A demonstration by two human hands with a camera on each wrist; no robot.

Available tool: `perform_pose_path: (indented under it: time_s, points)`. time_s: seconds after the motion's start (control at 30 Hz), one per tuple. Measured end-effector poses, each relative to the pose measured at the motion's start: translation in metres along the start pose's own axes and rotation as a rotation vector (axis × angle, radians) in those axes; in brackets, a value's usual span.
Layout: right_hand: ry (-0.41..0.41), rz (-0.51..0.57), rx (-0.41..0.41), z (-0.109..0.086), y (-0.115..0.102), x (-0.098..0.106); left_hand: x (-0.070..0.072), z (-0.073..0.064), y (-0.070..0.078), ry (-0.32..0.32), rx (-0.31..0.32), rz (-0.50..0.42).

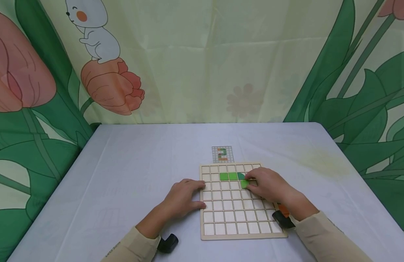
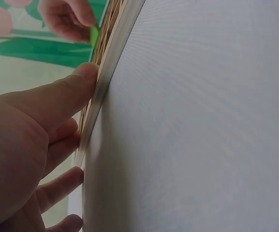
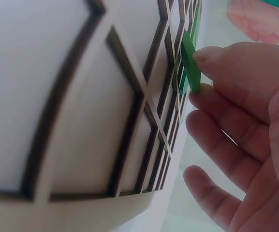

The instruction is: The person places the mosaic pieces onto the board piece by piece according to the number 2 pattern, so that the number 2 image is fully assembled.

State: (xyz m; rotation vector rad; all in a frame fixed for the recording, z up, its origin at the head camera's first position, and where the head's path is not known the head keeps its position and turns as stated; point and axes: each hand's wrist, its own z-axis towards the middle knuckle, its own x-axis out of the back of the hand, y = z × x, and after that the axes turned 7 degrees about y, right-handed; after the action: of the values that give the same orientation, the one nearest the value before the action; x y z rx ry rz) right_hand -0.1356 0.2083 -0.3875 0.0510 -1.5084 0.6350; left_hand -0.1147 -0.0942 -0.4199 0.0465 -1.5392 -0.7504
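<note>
One light green square tile (image 1: 244, 184) was pinched between the thumb and fingers of the right hand (image 1: 268, 183), right of centre in the lower half of the head view. In the right wrist view it stood tilted at the board's surface; whether it touched could not be told. Beneath lay a wooden grid board (image 1: 244, 236), most of its visible cells showing pale. Its second row from the top held two light green squares (image 1: 228, 176) side by side and, next to them, a dark green piece (image 1: 240, 175). The left hand (image 1: 182, 198) rested against the board's left edge, thumb and fingers spread apart. An orange piece (image 1: 284, 210), partly hidden by the right wrist, lay at the board's right side. Just above the board in the frame was a small gridded card (image 1: 223, 154) with a coloured pattern. All rested on a white cloth (image 1: 90, 203), yellowish toward the right. Across the top hung a printed backdrop (image 1: 202, 72): tulips and leaves at both sides, a white animal on a flower at upper left.
</note>
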Motion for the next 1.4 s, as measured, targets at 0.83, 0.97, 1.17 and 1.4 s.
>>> perform_pose_path:
  time_s: [0.83,0.97,1.17,1.4]
  points:
    - [-0.013,0.012,0.003,0.0014,-0.0001,-0.0024,0.0008,0.0011,-0.0002,0.011,-0.022,-0.001]
    - [-0.015,0.023,0.002,0.0017,0.0008,-0.0027,0.0006,0.0011,-0.0006,0.014,-0.029,-0.002]
    - [-0.022,0.074,-0.021,0.0002,0.0006,-0.0008,0.0004,0.0007,-0.0009,0.013,-0.029,-0.008]
    - [-0.036,0.144,-0.076,-0.004,0.0004,0.0026,0.0,0.0002,-0.0012,0.013,-0.029,-0.006]
